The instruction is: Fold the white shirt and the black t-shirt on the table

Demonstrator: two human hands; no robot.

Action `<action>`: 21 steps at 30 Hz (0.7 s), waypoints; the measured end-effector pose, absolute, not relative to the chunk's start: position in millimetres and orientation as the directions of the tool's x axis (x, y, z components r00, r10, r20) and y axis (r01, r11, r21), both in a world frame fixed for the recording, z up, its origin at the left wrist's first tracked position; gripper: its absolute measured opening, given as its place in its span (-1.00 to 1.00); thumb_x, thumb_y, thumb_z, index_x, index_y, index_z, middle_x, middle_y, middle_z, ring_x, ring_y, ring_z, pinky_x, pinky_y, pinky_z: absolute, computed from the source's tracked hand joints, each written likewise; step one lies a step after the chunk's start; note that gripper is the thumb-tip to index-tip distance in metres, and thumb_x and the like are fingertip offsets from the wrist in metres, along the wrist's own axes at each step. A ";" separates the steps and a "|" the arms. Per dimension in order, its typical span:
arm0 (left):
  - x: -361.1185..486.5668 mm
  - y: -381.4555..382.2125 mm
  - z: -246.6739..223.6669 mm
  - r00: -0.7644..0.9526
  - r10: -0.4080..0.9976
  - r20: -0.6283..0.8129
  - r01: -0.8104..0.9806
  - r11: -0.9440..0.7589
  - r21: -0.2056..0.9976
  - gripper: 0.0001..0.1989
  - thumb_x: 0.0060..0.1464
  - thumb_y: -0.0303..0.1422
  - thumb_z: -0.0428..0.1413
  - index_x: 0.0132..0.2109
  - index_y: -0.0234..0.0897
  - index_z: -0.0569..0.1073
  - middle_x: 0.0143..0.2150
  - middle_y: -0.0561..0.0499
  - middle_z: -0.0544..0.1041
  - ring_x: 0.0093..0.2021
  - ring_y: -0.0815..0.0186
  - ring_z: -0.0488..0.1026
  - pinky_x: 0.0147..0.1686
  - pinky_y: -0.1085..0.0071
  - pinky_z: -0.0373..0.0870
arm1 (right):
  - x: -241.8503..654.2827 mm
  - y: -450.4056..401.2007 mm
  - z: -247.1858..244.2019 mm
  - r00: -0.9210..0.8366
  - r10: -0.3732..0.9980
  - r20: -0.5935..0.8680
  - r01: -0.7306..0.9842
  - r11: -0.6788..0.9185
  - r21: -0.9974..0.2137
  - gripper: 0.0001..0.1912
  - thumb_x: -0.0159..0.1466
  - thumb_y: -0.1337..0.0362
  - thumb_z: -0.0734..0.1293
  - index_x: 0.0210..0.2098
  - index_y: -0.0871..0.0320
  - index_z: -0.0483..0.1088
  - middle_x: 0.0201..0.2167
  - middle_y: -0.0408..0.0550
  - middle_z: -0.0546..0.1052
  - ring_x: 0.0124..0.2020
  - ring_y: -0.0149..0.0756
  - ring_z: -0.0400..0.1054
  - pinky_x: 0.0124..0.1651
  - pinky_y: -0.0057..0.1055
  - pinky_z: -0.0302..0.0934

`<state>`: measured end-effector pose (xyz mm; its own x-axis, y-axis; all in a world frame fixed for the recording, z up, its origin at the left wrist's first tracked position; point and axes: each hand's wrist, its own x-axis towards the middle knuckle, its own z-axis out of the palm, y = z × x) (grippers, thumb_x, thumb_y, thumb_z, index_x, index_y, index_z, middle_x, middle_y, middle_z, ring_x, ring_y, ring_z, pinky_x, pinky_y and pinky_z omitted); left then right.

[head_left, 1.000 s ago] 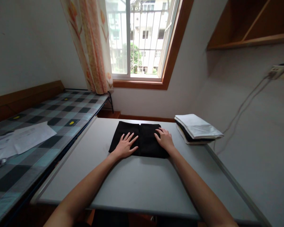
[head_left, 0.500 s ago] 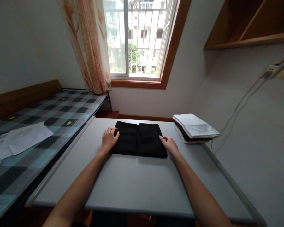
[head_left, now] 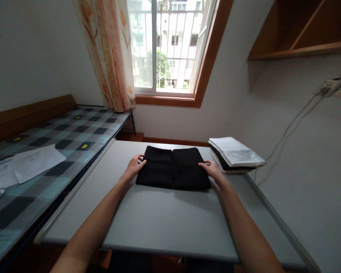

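A folded black cloth (head_left: 173,168), with a seam or gap down its middle, is over the white table (head_left: 159,220). My left hand (head_left: 135,165) grips its left edge, thumb on top and fingers curled at the side. On the opposite edge, my right hand (head_left: 211,168) pinches the fabric the same way. The cloth's front edge casts a shadow on the table and looks slightly raised there. Right of my right hand lies a stack of folded cloths (head_left: 234,153), white on top with black and pale layers below.
A bed with a checked cover (head_left: 102,125) runs along the left, with papers (head_left: 31,163) on it. Behind the table are a window (head_left: 170,49) and a curtain (head_left: 113,57). A wooden shelf (head_left: 307,51) and a cable (head_left: 290,121) are on the right wall.
Both hands and the black cloth have shifted to the right, toward the stack. My left hand went from resting over the cloth's edge to gripping it.
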<state>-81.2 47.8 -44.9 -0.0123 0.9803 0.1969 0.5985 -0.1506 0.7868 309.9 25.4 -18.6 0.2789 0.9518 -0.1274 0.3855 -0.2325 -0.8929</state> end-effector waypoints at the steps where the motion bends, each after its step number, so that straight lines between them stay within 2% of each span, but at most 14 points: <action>1: -78.8 47.5 -44.8 0.036 0.983 0.179 0.545 -0.169 0.821 -0.64 0.01 -0.20 0.15 -0.08 -0.30 0.51 -0.28 -0.05 0.52 -0.44 0.33 0.42 -0.37 0.37 0.41 | 318.1 23.1 -11.4 0.296 0.945 -0.139 0.364 -0.246 -0.898 -0.67 0.04 0.19 0.43 -0.25 0.20 0.37 -0.50 -0.10 0.48 -0.48 -0.30 0.39 -0.52 -0.48 0.20; 5: -64.1 42.8 -38.9 0.098 0.973 0.210 0.403 -0.232 0.885 -0.65 -0.06 -0.10 0.21 -0.25 -0.29 0.55 -0.26 -0.07 0.54 -0.41 0.33 0.43 -0.38 0.40 0.41 | 337.5 20.9 22.5 0.228 0.956 -0.184 0.304 -0.249 -0.920 -0.44 0.05 0.18 0.43 0.02 0.14 0.27 -0.50 -0.16 0.48 -0.54 -0.32 0.36 -0.56 -0.49 0.18; 7: -53.5 39.2 -32.8 0.132 0.978 0.160 0.263 -0.190 0.946 -0.61 -0.04 -0.07 0.21 -0.20 -0.30 0.54 -0.23 -0.09 0.55 -0.38 0.32 0.46 -0.40 0.42 0.40 | 328.6 24.5 43.9 0.176 0.971 -0.165 0.317 -0.214 -0.924 -0.40 0.07 0.17 0.44 0.06 0.11 0.23 -0.45 -0.14 0.50 -0.52 -0.33 0.38 -0.54 -0.49 0.20; 9: -42.1 36.3 -26.4 0.202 0.978 0.051 0.050 -0.062 0.997 -0.53 0.01 -0.05 0.19 -0.05 -0.32 0.50 -0.18 -0.13 0.54 -0.34 0.28 0.51 -0.42 0.43 0.41 | 306.1 29.3 64.8 0.129 0.987 -0.100 0.365 -0.140 -0.921 -0.40 0.07 0.17 0.45 0.05 0.11 0.23 -0.41 -0.11 0.51 -0.49 -0.34 0.39 -0.53 -0.51 0.20; 11: -32.1 34.7 -21.9 0.269 0.961 -0.056 -0.164 0.103 0.981 -0.43 0.07 -0.01 0.14 0.09 -0.33 0.40 -0.11 -0.18 0.53 -0.28 0.23 0.55 -0.39 0.40 0.46 | 276.4 33.2 78.2 -0.052 0.999 0.003 0.379 0.023 -0.925 -0.43 0.13 0.07 0.41 0.06 0.10 0.23 -0.37 -0.10 0.52 -0.47 -0.36 0.39 -0.54 -0.52 0.17; 13: -25.7 34.7 -21.1 0.316 0.937 -0.148 -0.297 0.246 0.923 -0.38 0.13 0.03 0.06 0.17 -0.32 0.33 -0.08 -0.20 0.54 -0.30 0.24 0.56 -0.39 0.38 0.48 | 248.7 35.0 77.2 -0.246 0.967 0.068 0.336 0.151 -0.930 -0.47 0.20 -0.01 0.33 0.07 0.10 0.24 -0.34 -0.07 0.53 -0.42 -0.34 0.42 -0.51 -0.50 0.20; 15: -23.4 35.5 -24.5 0.321 0.923 -0.214 -0.325 0.319 0.890 -0.39 0.15 0.04 0.04 0.18 -0.31 0.33 -0.12 -0.17 0.55 -0.38 0.31 0.55 -0.46 0.44 0.46 | 229.5 34.2 58.9 -0.310 0.936 0.169 0.336 0.274 -0.901 -0.53 0.21 -0.03 0.31 -0.02 0.14 0.33 -0.35 -0.06 0.52 -0.39 -0.32 0.43 -0.40 -0.43 0.27; 17: -23.4 36.3 -30.3 0.279 0.932 -0.233 -0.295 0.314 0.902 -0.44 0.12 -0.05 0.14 0.15 -0.30 0.35 -0.14 -0.14 0.57 -0.39 0.35 0.53 -0.48 0.51 0.43 | 220.2 31.2 28.0 -0.222 0.933 0.282 0.407 0.352 -0.843 -0.60 0.21 -0.01 0.30 -0.11 0.15 0.39 -0.32 -0.03 0.51 -0.33 -0.28 0.42 -0.25 -0.32 0.33; 21: -21.8 34.5 -38.1 0.186 0.969 -0.161 -0.229 0.202 0.952 -0.35 -0.07 -0.32 0.31 0.17 -0.32 0.32 -0.13 -0.12 0.57 -0.23 0.29 0.53 -0.28 0.45 0.47 | 218.2 22.5 -33.3 -0.107 0.894 0.435 0.557 0.416 -0.718 -0.62 0.23 0.02 0.29 -0.07 0.12 0.44 -0.11 0.09 0.46 -0.05 -0.11 0.37 0.04 -0.09 0.28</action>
<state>-21.8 34.5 -38.1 0.1864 0.9692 -0.1612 -0.2287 0.2024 0.9522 218.2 22.5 -33.3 -0.1070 0.8940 0.4351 0.5575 0.4163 -0.7183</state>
